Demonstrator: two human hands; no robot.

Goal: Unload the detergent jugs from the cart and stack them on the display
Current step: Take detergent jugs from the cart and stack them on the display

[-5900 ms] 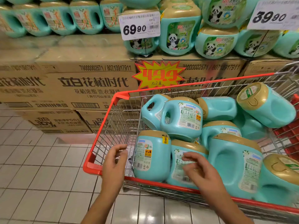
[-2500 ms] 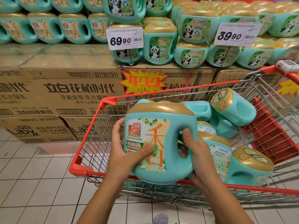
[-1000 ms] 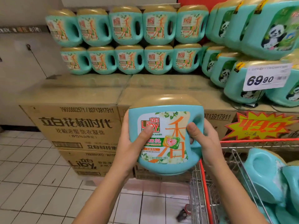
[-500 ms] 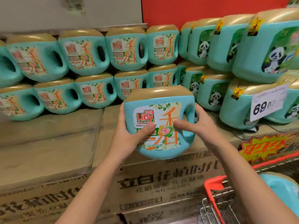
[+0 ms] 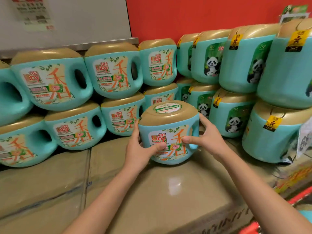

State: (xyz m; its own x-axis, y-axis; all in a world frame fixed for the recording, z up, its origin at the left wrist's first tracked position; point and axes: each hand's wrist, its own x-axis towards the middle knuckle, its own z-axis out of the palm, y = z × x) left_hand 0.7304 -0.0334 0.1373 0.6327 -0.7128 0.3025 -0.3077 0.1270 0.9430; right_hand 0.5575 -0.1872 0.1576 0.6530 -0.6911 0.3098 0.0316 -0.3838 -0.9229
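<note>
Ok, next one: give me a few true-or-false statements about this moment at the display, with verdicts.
1. The left hand and the right hand both hold the detergent jug. True.
2. The held jug bears a panda label. False: it shows a Liby logo and an orange character. The panda jugs stand to its right.
3. The held jug is upright, gold cap on top. True.
4. The display jugs sit on a wire shelf. False: they are stacked on cardboard boxes.
</note>
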